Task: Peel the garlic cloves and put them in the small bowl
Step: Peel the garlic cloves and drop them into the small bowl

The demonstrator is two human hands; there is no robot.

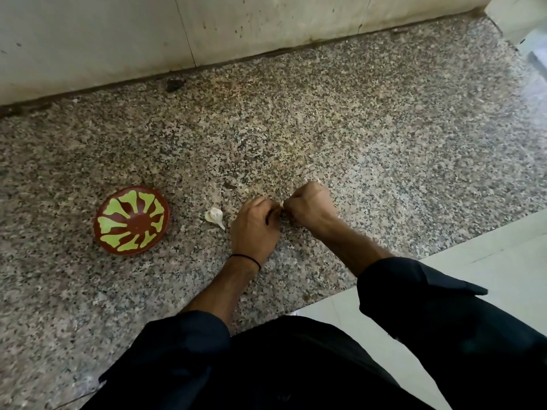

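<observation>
**Surroundings: items on my feed**

I log: one speckled pink-grey polished granite slab [370, 137]; one pale cream stone wall panel [236, 28] along its far edge, flecked with dark spots; one dark smudge [175, 84] at their joint; pale glossy floor tiles [488, 261] at right.

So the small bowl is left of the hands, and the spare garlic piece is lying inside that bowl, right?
No. The head view shows the spare garlic piece on the granite counter, between the small bowl and the left hand, not inside the bowl. The rest is right.
</observation>
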